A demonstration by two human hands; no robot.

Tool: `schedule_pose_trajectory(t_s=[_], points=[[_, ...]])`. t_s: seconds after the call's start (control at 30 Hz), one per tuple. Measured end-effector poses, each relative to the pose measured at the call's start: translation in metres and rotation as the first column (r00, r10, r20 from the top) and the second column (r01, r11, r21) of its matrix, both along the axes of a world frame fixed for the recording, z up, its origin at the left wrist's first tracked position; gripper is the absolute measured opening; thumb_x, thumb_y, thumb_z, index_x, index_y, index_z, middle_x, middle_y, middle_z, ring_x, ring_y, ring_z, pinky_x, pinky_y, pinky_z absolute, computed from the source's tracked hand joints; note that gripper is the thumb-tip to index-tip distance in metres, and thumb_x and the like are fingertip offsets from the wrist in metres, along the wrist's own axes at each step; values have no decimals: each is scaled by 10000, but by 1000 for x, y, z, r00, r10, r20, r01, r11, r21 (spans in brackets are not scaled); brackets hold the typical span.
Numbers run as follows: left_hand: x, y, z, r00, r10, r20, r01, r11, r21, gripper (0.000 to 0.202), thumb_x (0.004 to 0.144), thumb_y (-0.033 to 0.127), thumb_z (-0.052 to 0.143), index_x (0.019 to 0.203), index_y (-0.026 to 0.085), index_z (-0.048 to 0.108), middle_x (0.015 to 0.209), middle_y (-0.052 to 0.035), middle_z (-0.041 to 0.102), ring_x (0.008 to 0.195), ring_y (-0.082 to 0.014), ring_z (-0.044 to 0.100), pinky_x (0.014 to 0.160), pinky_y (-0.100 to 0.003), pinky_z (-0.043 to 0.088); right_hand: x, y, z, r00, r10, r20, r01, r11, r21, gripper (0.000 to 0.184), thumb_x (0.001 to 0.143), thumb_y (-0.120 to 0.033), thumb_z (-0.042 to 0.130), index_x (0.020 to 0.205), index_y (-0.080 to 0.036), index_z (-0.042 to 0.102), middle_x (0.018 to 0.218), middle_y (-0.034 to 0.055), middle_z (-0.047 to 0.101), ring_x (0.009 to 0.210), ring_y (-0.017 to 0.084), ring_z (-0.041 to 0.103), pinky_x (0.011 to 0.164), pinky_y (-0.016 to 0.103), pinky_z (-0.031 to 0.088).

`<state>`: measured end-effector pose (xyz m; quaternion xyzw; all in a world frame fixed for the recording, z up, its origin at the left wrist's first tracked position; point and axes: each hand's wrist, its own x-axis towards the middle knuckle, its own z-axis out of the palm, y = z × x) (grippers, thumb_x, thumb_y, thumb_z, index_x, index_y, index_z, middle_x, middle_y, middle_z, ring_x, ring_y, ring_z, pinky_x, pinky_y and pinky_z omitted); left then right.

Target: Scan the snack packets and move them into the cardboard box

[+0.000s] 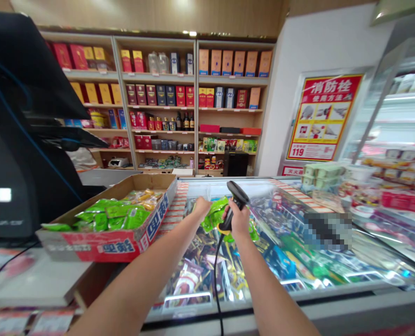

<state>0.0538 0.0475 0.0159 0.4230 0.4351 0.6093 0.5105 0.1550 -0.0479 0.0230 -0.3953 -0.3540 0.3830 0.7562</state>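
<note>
My right hand (240,220) is closed round the handle of a black barcode scanner (238,195), whose cable hangs down in front of the freezer. Just left of it, my left hand (202,207) grips a green snack packet (215,213) by its edge, above the freezer's glass top. The scanner's head is up, close beside the packet. More green wrapping shows behind my right wrist; I cannot tell if it is the same packet. To the left stands an open cardboard box (102,247) holding several green packets (114,215) and some yellow-orange ones (146,199).
A glass-topped freezer (193,298) full of wrapped ice creams lies under my hands. A black checkout terminal (11,140) stands at the left. Shelves (160,80) of boxed bottles line the back wall. Egg cartons (322,175) and other food sit at the right.
</note>
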Motion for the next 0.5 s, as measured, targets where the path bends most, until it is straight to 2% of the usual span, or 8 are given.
schedule_pose_trajectory(t_s=[0.07, 0.13, 0.23, 0.3, 0.37, 0.4, 0.43, 0.5], points=[[-8, -7, 9, 993, 70, -100, -69, 998, 10, 353, 446, 3, 750, 598, 198, 497, 897, -125, 684, 1067, -307, 618, 803, -304, 478, -2, -1, 0, 1000, 14, -2, -14, 1000, 2, 280, 671, -435, 709, 715, -227, 527, 484, -47, 539, 378, 158, 533, 367, 283, 418], [-22, -17, 22, 961, 112, -254, -94, 992, 85, 326, 451, 28, 772, 627, 193, 554, 958, -129, 684, 1115, -312, 595, 908, -328, 453, -4, -2, 0, 1000, 25, 7, -25, 1000, -3, 259, 674, -423, 699, 705, -229, 530, 481, -48, 535, 362, 149, 511, 356, 280, 410], [-56, -35, 49, 840, 161, -519, -14, 961, 276, 271, 485, 98, 809, 682, 192, 649, 965, -112, 697, 1050, -301, 621, 974, -357, 429, -10, -3, -1, 997, 69, 34, -68, 997, -34, 264, 659, -416, 710, 673, -222, 530, 477, -40, 541, 354, 144, 508, 345, 272, 414], [-90, -43, 72, 716, 197, -670, 53, 941, 333, 235, 512, 116, 805, 697, 199, 687, 905, -91, 705, 974, -287, 645, 953, -355, 440, -16, -3, -4, 987, 150, 65, -145, 987, -76, 279, 643, -414, 720, 639, -209, 530, 462, -34, 541, 342, 137, 505, 334, 261, 415], [-133, -46, 94, 546, 216, -810, 57, 954, 294, 190, 517, 113, 791, 650, 203, 688, 762, -67, 687, 866, -278, 660, 896, -352, 457, -23, -3, -8, 964, 244, 107, -229, 964, -135, 292, 625, -414, 722, 600, -197, 529, 436, -30, 533, 320, 131, 491, 318, 254, 411], [-155, -46, 103, 449, 214, -868, 25, 967, 252, 181, 497, 109, 788, 581, 203, 658, 674, -50, 656, 820, -275, 659, 866, -346, 462, -27, -4, -10, 948, 289, 136, -267, 950, -164, 295, 619, -413, 720, 580, -193, 528, 423, -28, 526, 312, 129, 487, 312, 251, 408], [-177, -45, 111, 392, 215, -895, -10, 973, 230, 196, 476, 103, 787, 513, 198, 618, 592, -42, 616, 785, -281, 653, 847, -352, 461, -30, -5, -12, 930, 326, 167, -295, 937, -186, 296, 617, -410, 717, 564, -190, 527, 413, -27, 521, 308, 129, 486, 309, 247, 406], [-215, -44, 119, 223, 166, -961, -76, 985, 153, 256, 473, 172, 798, 425, 202, 548, 474, -24, 533, 737, -281, 643, 810, -347, 459, -37, -7, -16, 898, 379, 222, -335, 918, -213, 282, 632, -392, 706, 555, -185, 532, 403, -25, 518, 308, 128, 492, 312, 239, 406]])
